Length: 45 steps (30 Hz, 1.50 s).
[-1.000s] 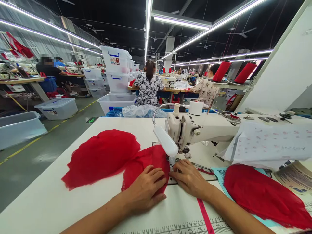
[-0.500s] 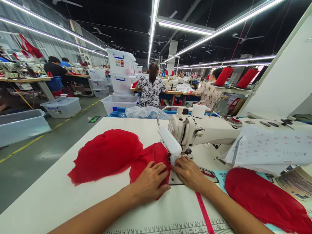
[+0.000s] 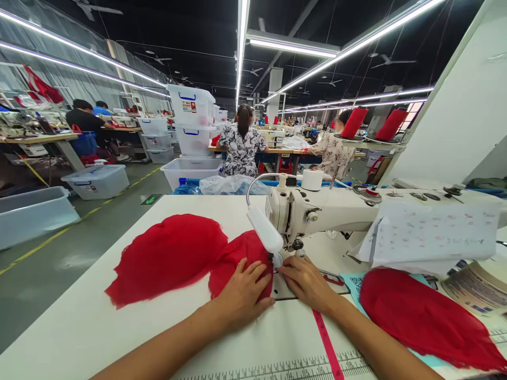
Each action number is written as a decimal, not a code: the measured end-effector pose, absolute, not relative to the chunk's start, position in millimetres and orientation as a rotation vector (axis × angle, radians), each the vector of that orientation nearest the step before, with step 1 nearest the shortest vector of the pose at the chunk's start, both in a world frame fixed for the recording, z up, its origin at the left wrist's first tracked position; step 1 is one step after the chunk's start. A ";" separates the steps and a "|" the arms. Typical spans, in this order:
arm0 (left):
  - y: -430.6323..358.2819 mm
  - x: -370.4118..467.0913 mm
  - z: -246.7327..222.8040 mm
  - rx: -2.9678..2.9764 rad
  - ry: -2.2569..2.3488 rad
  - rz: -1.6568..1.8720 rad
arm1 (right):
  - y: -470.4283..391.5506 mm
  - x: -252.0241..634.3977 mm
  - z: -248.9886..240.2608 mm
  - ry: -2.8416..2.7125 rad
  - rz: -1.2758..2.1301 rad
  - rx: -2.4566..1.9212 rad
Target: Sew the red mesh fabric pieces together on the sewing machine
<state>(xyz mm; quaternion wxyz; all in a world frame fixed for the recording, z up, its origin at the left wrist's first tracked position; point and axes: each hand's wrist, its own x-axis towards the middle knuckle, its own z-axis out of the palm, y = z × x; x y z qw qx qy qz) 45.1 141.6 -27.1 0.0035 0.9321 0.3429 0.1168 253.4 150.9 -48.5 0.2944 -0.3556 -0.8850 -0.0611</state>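
Observation:
My left hand [image 3: 246, 289] lies flat with fingers spread on a red fabric piece [image 3: 226, 269], just left of the needle area of a white sewing machine [image 3: 325, 211]. That piece adjoins a larger red piece [image 3: 170, 256] spread over the white table. My right hand [image 3: 303, 277] rests on the machine's bed, its fingers drawn together beside the presser foot; what they hold, if anything, is hidden. The white lamp head [image 3: 264, 229] hangs over the needle area and partly covers it.
Another red fabric stack [image 3: 423, 316] lies at the right on light blue sheets, below white papers [image 3: 435, 232]. A pink tape [image 3: 328, 343] crosses the printed ruler at the front edge. Beyond the table are plastic boxes [image 3: 194, 108] and a seated person [image 3: 242, 142].
The whole view has shifted slightly, so the scene stands a little further left. The red piece under my left hand has moved slightly relative to the fingers, with less showing below the thumb.

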 end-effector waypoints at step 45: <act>123.8 23.7 -14.0 2.874 0.789 0.224 | 137.9 246.3 -42.2 -2.409 -0.034 -0.870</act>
